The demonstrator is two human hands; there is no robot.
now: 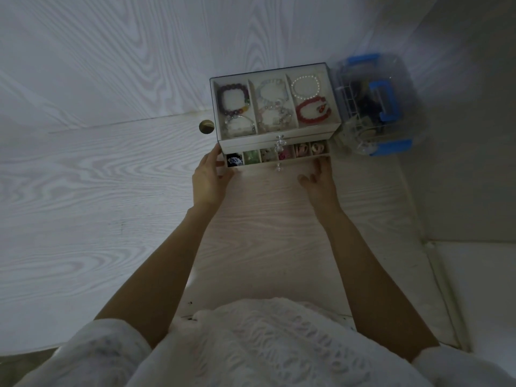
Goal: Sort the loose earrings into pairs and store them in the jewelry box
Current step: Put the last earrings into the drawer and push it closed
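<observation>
A cream jewelry box [332, 129] stands at the back of the wooden table. Bracelets fill three compartments under its clear top. Its lower drawer [293, 160] is pulled out, and small earrings lie in several little compartments along it. My left hand [210, 180] touches the drawer's left end, fingers fairly straight. At the drawer's right front corner, my right hand [319, 181] rests with straight fingers. Neither hand holds an earring.
A clear plastic box with blue latches [374, 107] sits right of the jewelry box. A round brass knob [206, 127] shows on the table to the left. A wood-grain wall rises behind. The table's right edge [435, 263] lies near my right arm.
</observation>
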